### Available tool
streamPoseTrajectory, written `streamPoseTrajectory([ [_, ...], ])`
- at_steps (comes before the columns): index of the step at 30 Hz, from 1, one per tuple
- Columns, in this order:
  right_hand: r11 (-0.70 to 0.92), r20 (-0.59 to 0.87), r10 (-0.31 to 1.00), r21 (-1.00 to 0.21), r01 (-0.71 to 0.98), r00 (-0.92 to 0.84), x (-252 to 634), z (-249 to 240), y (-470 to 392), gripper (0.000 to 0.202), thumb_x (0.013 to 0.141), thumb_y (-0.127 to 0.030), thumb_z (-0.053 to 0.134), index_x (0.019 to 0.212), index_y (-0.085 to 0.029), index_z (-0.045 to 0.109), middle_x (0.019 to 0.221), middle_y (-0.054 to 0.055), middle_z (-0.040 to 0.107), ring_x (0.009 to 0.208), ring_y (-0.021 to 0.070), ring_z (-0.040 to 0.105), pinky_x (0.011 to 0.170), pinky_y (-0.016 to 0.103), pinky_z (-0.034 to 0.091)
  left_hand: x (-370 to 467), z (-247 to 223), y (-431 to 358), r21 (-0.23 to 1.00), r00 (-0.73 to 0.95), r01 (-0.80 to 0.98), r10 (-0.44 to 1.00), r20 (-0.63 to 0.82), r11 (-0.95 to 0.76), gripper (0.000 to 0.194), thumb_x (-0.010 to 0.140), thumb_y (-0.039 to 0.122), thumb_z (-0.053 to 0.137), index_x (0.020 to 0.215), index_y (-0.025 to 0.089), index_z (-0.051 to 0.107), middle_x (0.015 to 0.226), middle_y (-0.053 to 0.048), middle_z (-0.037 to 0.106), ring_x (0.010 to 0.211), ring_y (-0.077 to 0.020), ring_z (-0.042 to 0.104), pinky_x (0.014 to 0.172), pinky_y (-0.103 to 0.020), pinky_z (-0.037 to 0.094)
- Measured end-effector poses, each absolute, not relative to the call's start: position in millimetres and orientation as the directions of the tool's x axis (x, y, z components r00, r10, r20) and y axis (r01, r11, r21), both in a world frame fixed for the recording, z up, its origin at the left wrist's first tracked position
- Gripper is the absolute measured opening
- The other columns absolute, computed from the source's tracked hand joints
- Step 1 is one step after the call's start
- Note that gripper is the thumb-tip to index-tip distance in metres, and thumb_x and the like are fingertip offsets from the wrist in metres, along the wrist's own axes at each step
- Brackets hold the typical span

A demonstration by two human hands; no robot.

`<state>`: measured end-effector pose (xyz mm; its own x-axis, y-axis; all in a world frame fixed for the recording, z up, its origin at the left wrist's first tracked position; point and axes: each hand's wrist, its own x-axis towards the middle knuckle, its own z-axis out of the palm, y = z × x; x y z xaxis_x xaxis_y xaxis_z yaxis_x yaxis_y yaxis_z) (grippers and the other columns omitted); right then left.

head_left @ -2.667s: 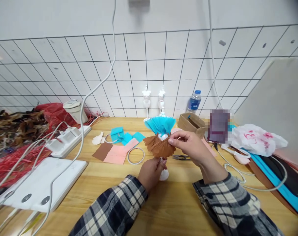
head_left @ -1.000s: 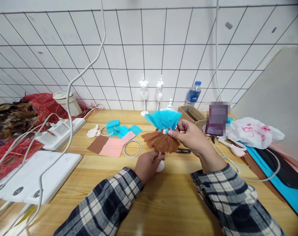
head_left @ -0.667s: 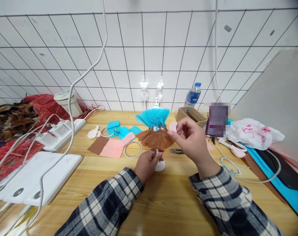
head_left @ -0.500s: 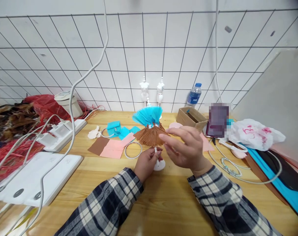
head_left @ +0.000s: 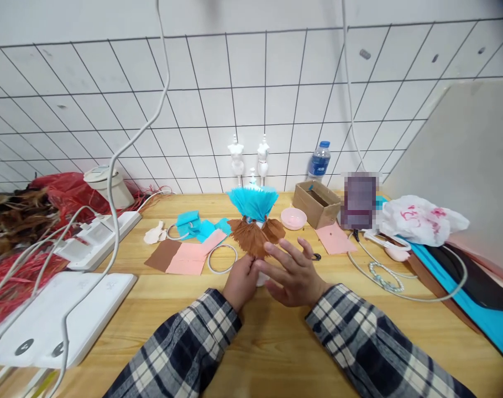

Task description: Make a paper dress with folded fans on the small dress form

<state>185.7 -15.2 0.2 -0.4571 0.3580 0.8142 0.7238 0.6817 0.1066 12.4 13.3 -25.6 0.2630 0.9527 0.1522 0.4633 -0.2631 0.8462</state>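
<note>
Dressed mannequin: the small mannequin (head_left: 252, 178) is placed near the middle of the wooden table (head_left: 268, 342), taken here as the clock's centre; blue pleats (head_left: 253, 202) are fanned above brown pleats (head_left: 255, 237).
Left hand: the stem just under the brown pleats is grasped by the left hand (head_left: 242, 281) from 7 o'clock; the stem itself is mostly hidden by the fingers.
Right hand: nothing is gripped by the right hand (head_left: 295, 272); its fingers are spread at 5 o'clock, overlapping the brown pleats' edge. Whether they are touched cannot be told.
Bare mannequins: two white mannequins (head_left: 263, 157) are stood by the wall towards 12.
Dish: a pink dish (head_left: 293, 218) is set at 3 o'clock, before a cardboard box (head_left: 326, 215).
Paper: flat pink sheets (head_left: 187, 260) are laid at 8 o'clock.
</note>
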Motion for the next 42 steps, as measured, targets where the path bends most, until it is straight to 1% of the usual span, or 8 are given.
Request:
streamPoseTrajectory([
  [6,0.565,0.885,0.466,-0.302,0.768,0.005,206,-8,-28,0.062,0.083,-0.028,0.054,0.142,-0.026,0.036,0.142,0.012,0.049,0.130,0.0323,0.045,0.105,0.054,0.034,9,-21,17,0.879,0.134,0.401,0.966,0.222,-0.258,0.026,0.097,0.043,0.034,0.094,0.021,0.046,0.070,0.001,0.051,0.062,-0.0144,0.048,0.059,-0.027,0.039],
  [10,0.488,0.816,0.569,-0.432,0.759,0.098,217,-5,-19,0.057,0.087,-0.026,0.051,0.142,-0.022,0.036,0.136,0.014,0.052,0.126,0.0305,0.048,0.105,0.053,0.038,11,-16,18,0.943,0.170,0.189,0.955,0.242,-0.273,0.023,0.096,0.044,0.038,0.094,0.021,0.042,0.069,0.003,0.051,0.057,-0.0116,0.046,0.059,-0.025,0.041],
  [18,0.552,0.890,0.422,-0.104,0.827,-0.170,201,0,-32,0.055,0.084,-0.021,0.056,0.138,-0.029,0.045,0.132,0.009,0.057,0.125,0.0291,0.049,0.105,0.050,0.034,14,-23,16,0.959,0.217,0.204,0.965,0.151,-0.195,0.023,0.091,0.043,0.048,0.093,0.020,0.048,0.068,0.003,0.056,0.059,-0.0135,0.052,0.058,-0.025,0.039],
  [23,0.491,0.673,0.693,-0.703,0.515,0.257,190,5,-30,0.048,0.089,-0.034,0.054,0.134,-0.021,0.045,0.126,0.013,0.058,0.116,0.0274,0.055,0.094,0.047,0.046,18,-22,10,0.900,0.281,0.324,0.938,0.202,-0.291,0.012,0.090,0.032,0.048,0.091,0.020,0.052,0.079,-0.001,0.063,0.071,-0.0160,0.058,0.064,-0.026,0.043],
  [26,0.346,0.400,0.876,-0.911,0.226,0.270,193,3,-21,0.042,0.084,-0.047,0.062,0.117,-0.021,0.058,0.112,0.010,0.066,0.102,0.0254,0.062,0.085,0.041,0.051,18,-23,8,0.852,0.334,0.384,0.914,0.231,-0.356,0.011,0.091,0.028,0.045,0.094,0.020,0.053,0.080,-0.001,0.064,0.074,-0.0169,0.060,0.068,-0.027,0.044],
  [32,0.205,0.184,0.976,-0.958,-0.200,0.119,191,3,-15,0.030,0.077,-0.051,0.070,0.080,-0.022,0.067,0.080,0.002,0.072,0.078,0.0206,0.066,0.074,0.035,0.055,16,-23,9,0.751,0.355,0.503,0.894,0.273,-0.429,0.014,0.090,0.024,0.045,0.100,0.020,0.055,0.091,-0.005,0.069,0.083,-0.0199,0.064,0.070,-0.028,0.044],
  [38,0.173,0.119,0.979,-0.917,-0.358,0.168,185,3,-17,0.030,0.068,-0.045,0.079,0.082,-0.022,0.065,0.077,0.000,0.071,0.072,0.0173,0.066,0.071,0.032,0.055,16,-21,7,0.730,0.369,0.521,0.888,0.275,-0.442,0.016,0.090,0.023,0.044,0.100,0.020,0.056,0.092,-0.006,0.069,0.083,-0.0205,0.063,0.070,-0.029,0.044],
  [42,0.187,0.148,0.978,-0.931,-0.314,0.144,185,5,-19,0.030,0.070,-0.046,0.076,0.081,-0.021,0.062,0.076,0.001,0.070,0.072,0.0174,0.066,0.068,0.031,0.054,17,-19,4,0.781,0.467,0.447,0.858,0.213,-0.437,0.019,0.093,0.029,0.042,0.090,0.019,0.059,0.084,-0.005,0.068,0.077,-0.0187,0.062,0.069,-0.028,0.044],
])
